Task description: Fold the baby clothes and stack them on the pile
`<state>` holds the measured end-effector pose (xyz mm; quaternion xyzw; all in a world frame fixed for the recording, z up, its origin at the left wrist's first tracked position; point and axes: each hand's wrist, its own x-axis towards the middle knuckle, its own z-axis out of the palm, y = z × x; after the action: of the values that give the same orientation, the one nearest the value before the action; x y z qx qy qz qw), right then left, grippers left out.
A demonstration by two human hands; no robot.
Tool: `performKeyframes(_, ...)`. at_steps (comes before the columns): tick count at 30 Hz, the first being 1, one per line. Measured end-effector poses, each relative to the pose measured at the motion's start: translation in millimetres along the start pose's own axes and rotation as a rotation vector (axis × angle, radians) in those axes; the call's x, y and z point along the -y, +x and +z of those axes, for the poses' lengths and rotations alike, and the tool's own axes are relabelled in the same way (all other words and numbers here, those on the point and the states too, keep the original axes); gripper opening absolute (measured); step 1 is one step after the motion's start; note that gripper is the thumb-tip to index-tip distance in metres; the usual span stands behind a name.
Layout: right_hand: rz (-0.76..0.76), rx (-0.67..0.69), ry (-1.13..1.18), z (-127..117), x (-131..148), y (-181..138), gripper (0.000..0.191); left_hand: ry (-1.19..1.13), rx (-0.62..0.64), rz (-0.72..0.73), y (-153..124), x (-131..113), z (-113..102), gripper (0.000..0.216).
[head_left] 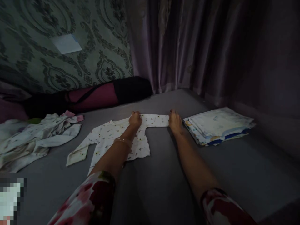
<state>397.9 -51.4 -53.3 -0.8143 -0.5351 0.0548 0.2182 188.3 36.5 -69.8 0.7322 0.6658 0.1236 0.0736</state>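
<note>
A small white printed baby shirt (110, 139) lies spread flat on the grey bed surface (164, 175), sleeves out to both sides. My left hand (135, 119) rests on the shirt near its collar, fingers curled onto the cloth. My right hand (175, 122) presses the end of the right sleeve (158, 120), fingers closed on the fabric edge. A bangle sits on my left wrist.
A stack of folded white and blue clothes (217, 125) lies right of my right hand. A loose heap of unfolded garments (35, 139) sits at the left. A dark bolster (98, 95) lies against the patterned wall, with purple curtains (199, 47) behind.
</note>
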Motion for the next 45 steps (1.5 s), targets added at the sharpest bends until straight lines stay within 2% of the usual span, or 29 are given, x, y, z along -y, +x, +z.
performKeyframes(8, 0.016, 0.017, -0.168, 15.3, -3.4, 4.2, 0.040, 0.013, -0.109, -0.094, -7.5, -9.4, 3.3, 0.027)
performKeyframes(12, 0.002, -0.031, -0.176, 7.7, -2.0, 5.7, 0.043, 0.044, -0.082, 0.028, -11.2, -5.5, 2.2, 0.030)
performKeyframes(14, -0.082, -0.048, -0.158, 4.9, 4.7, 4.6, 0.044, 0.056, -0.043, 0.104, -15.9, -2.8, 1.1, 0.034)
performKeyframes(16, -0.248, 0.001, -0.105, 7.4, 18.0, 0.4, 0.047, 0.056, -0.017, 0.140, -23.3, -2.0, 1.2, 0.036)
performKeyframes(19, -0.540, 0.179, -0.014, 22.6, 43.6, -11.1, 0.050, 0.045, 0.011, 0.131, -36.7, -4.4, 4.6, 0.043)
performKeyframes(21, -0.630, 0.286, -0.001, 35.5, 55.9, -18.6, 0.051, 0.033, 0.033, 0.113, -43.8, -6.8, 8.0, 0.051)
performKeyframes(23, -0.627, 0.337, -0.021, 44.9, 59.7, -23.1, 0.054, 0.026, 0.061, 0.096, -47.8, -8.7, 11.0, 0.056)
performKeyframes(26, -0.550, 0.325, -0.082, 46.5, 50.6, -22.5, 0.056, 0.030, 0.072, 0.088, -48.8, -10.1, 13.4, 0.061)
performKeyframes(30, -0.339, 0.254, -0.199, 35.7, 25.9, -13.2, 0.054, 0.022, 0.053, 0.102, -46.7, -9.1, 14.5, 0.063)
performKeyframes(33, -0.241, 0.166, -0.265, 30.4, 9.3, -7.3, 0.053, -0.009, 0.091, 0.137, -47.2, -3.6, 11.5, 0.065)
performKeyframes(37, -0.229, 0.140, -0.281, 31.2, 1.5, -5.3, 0.054, -0.094, 0.216, 0.215, -56.3, 21.4, -4.6, 0.064)
performKeyframes(39, -0.231, 0.149, -0.280, 32.4, 3.0, -6.1, 0.054, -0.136, 0.212, 0.247, -65.4, 45.0, -18.0, 0.060)
performKeyframes(42, -0.221, 0.150, -0.279, 30.7, 6.8, -6.7, 0.054, -0.151, 0.063, 0.208, -84.4, 91.2, -41.5, 0.048)
performKeyframes(45, -0.202, 0.195, -0.269, 22.1, 10.4, -4.4, 0.054, -0.121, -0.133, 0.000, -106.6, 140.4, -63.4, 0.042)
